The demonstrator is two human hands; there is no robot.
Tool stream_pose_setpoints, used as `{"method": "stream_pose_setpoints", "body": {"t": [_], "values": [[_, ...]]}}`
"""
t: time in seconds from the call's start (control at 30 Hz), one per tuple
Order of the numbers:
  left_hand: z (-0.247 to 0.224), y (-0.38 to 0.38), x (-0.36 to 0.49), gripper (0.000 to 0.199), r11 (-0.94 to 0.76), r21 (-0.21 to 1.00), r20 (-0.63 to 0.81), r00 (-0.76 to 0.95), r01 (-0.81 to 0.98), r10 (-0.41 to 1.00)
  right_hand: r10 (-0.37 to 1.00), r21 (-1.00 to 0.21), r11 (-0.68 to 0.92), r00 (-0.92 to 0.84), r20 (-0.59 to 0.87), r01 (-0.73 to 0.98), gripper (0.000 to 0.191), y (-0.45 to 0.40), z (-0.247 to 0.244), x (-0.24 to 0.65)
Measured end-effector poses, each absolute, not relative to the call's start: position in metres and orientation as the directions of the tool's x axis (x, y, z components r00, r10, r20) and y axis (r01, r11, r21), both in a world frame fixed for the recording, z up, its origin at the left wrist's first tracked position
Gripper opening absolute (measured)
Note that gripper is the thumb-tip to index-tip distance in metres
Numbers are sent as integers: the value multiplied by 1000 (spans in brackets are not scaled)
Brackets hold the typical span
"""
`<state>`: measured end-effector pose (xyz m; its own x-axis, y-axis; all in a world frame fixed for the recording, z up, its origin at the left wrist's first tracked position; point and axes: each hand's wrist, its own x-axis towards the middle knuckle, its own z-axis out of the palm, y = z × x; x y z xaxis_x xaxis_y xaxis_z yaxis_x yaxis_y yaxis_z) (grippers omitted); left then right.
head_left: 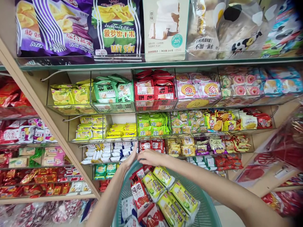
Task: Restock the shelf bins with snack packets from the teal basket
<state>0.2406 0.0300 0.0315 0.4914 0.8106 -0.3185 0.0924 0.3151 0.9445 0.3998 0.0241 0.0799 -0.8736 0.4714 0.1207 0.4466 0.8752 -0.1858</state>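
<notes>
My left hand (pixel 131 157) is at the far rim of a green plastic basket (pixel 210 201), its visible fingers stretched upward, with nothing seen in them. Right beside it, my right hand (pixel 149 157) has its fingers bent down toward the rim; whatever they may hold is hidden. Inside the basket lie yellow-green snack packs (pixel 181 197), a red snack packet (pixel 140 195) and white-and-blue packets (pixel 127 208). Just beyond the hands, a shelf carries small red packets (pixel 152 145) and white-and-blue packets (pixel 121 148).
Divided shelves rise ahead, holding green packets (pixel 112 90), red packets (pixel 164 90) and yellow packets (pixel 121 129) behind clear fronts. Large snack bags (pixel 115 28) stand above a glass edge (pixel 151 63). A wooden post (pixel 47 126) slants down on the left.
</notes>
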Motion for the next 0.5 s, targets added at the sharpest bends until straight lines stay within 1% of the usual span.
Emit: {"method": "stream_pose_setpoints", "body": {"t": [0.07, 0.13, 0.23, 0.33, 0.5], "values": [[32, 29, 243, 85, 373, 926, -345, 526, 55, 778, 568, -182, 814, -822, 46, 552, 18, 30, 80, 418], [34, 29, 246, 86, 409, 910, -381, 530, 70, 757, 631, -151, 760, -774, -57, 632, 17, 32, 75, 429], [36, 30, 252, 88, 414, 906, -394, 534, 88, 748, 654, -115, 732, -740, -154, 671, 16, 30, 64, 430], [36, 33, 255, 88, 421, 902, -399, 545, 90, 738, 670, -84, 721, -723, -167, 688, 12, 28, 56, 424], [34, 33, 253, 90, 411, 907, -393, 532, 92, 750, 692, -102, 705, -713, -117, 702, 16, 36, 53, 436]]}}
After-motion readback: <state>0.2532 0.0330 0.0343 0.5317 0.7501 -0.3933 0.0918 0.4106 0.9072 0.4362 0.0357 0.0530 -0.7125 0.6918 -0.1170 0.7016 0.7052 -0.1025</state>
